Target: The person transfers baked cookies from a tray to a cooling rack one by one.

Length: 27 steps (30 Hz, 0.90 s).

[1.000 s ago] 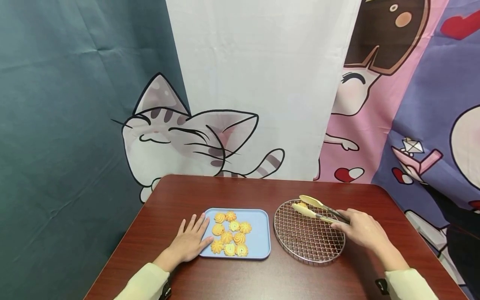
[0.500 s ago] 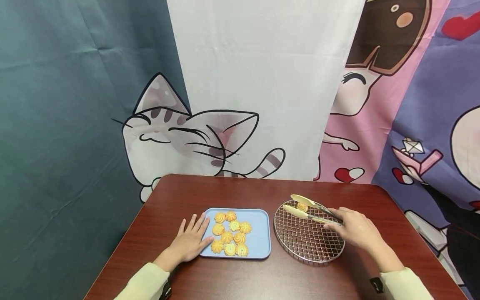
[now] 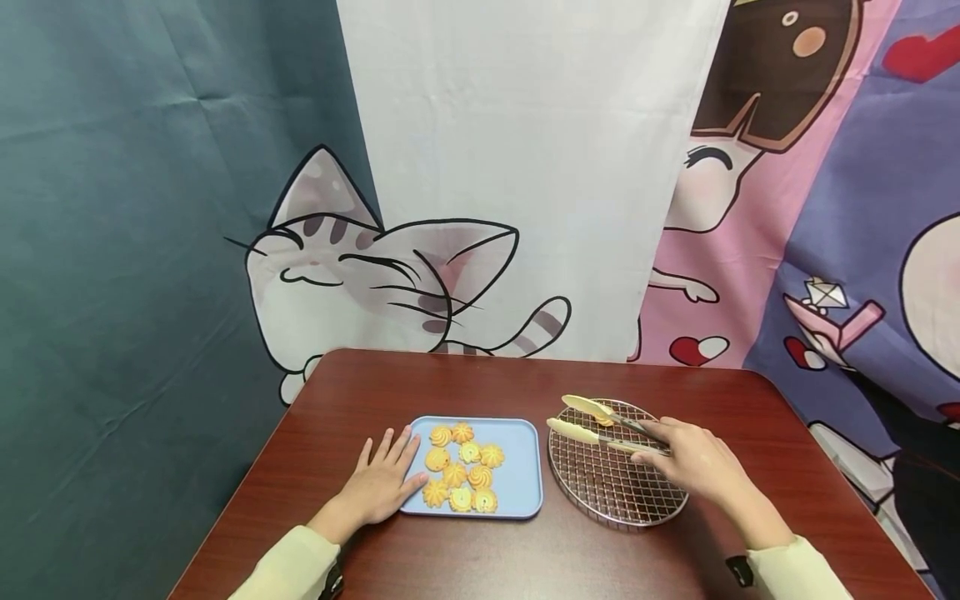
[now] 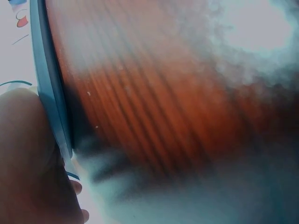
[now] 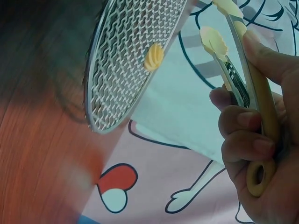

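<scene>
"Tongs (image 3: pixel 592 436) with cream-coloured scalloped tips and metal arms are hanging above the round silvery wire rack (image 3: pixel 618 492), yes?"

"Yes, and the right hand (image 3: pixel 697 458) is gripping them, with its fingers curled round their handles. The two tips are standing apart from each other."

"And where is the small golden swirled cookie (image 5: pixel 153 57) lying?"

"It is lying on the rack, near the far edge. From above, one arm of the tongs is partly covering it."

"What is the left hand (image 3: pixel 377 482) doing?"

"It is resting palm down with its fingers spread, at the left side of the shallow blue rectangular tray (image 3: pixel 517 467), and its thumb is lying across the rim. Ten golden piped cookies (image 3: pixel 454 475) are lying in this tray. Tray and rack are sitting side by side, a little apart, on the glossy reddish-brown table (image 3: pixel 480 558)"
</scene>
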Tool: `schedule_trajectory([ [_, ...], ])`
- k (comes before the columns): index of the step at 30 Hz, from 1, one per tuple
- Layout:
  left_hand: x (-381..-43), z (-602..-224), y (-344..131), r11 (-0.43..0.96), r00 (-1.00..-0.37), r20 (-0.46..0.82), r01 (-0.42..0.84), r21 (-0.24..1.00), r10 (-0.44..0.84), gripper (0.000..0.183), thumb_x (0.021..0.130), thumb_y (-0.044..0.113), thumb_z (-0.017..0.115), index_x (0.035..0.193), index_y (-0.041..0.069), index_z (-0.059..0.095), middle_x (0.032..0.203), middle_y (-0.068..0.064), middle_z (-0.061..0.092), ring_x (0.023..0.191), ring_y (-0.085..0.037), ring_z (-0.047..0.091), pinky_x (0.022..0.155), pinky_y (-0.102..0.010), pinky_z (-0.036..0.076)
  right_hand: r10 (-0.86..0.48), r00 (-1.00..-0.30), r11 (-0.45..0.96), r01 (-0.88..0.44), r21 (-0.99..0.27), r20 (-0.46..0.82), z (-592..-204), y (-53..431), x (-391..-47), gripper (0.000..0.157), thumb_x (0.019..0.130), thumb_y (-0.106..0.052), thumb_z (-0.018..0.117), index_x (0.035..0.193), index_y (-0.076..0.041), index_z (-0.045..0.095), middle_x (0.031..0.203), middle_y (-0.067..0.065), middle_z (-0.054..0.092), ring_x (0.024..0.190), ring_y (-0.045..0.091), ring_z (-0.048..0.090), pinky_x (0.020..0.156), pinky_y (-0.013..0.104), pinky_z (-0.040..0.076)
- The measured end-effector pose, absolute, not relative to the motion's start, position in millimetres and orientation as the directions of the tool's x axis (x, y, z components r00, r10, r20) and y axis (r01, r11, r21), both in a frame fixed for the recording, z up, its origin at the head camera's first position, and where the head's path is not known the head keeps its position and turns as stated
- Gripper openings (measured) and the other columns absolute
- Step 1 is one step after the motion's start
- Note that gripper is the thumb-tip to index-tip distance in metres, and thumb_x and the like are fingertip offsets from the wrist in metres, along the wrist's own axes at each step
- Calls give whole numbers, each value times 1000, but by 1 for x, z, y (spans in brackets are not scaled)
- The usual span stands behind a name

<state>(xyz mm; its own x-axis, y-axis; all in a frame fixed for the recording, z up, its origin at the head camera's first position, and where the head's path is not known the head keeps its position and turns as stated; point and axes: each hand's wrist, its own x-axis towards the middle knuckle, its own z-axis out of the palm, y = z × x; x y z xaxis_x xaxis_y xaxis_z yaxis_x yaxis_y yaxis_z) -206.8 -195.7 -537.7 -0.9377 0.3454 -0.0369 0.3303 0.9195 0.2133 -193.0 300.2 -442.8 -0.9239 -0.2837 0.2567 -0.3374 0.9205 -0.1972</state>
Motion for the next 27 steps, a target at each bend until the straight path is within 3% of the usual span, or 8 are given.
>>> schedule_trajectory([
  [7,-207,-537,-195,924,-940,-43,324,205,339,73,105,57,39,161,10,29,169,-10,18,155,-41,12,119,-66,6,-309,-914,906,-367,-210,264,-444,291,-191,57,83,-46,81,127,-11,72,125,18,69,99,42,71,70,56,55],
  [12,-206,-537,-195,920,-939,-35,328,214,343,74,105,58,39,160,10,30,169,-11,18,154,-41,12,119,-66,6,-335,-905,896,-392,-207,263,-446,284,-189,56,84,-46,80,126,-11,73,124,19,70,103,42,70,75,57,56],
  [18,-206,-539,-197,907,-934,-7,346,242,358,79,104,63,34,159,7,30,168,-14,20,153,-44,14,118,-68,4,-370,-884,880,-432,-198,287,-451,277,-187,55,83,-45,81,124,-9,73,115,12,73,99,35,72,76,52,57],
  [27,-207,-536,-195,923,-939,-38,328,202,342,73,105,56,40,160,10,30,169,-12,19,154,-42,14,118,-67,8,-399,-867,866,-463,-190,298,-459,267,-186,54,82,-42,83,123,-8,74,113,11,74,101,33,71,81,51,57],
])
